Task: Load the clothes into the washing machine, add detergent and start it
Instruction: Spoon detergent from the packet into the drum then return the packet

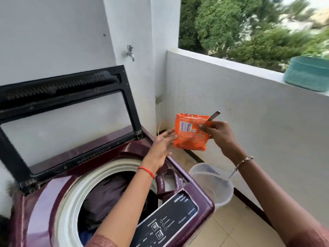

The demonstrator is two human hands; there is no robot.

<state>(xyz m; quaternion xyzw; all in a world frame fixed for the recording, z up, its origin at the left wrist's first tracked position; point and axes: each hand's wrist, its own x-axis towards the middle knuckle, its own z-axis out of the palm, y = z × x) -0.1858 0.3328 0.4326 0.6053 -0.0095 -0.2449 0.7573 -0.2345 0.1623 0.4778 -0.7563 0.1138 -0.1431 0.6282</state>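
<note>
Single head-worn view, facing forward and down.
Close above the maroon top-loading washing machine (110,154), near left; white parapet wall (240,113) far right.

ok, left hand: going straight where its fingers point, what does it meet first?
Likely the orange detergent packet held by the right hand; the left hand looks nearly at its left edge, though depth is unclear.

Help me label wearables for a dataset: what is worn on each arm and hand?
Left hand: bare, thin red thread at the wrist. Right hand: bare, slim metal chain bracelet with dangling end. Left sleeve and right sleeve: reddish-brown fabric.
</note>
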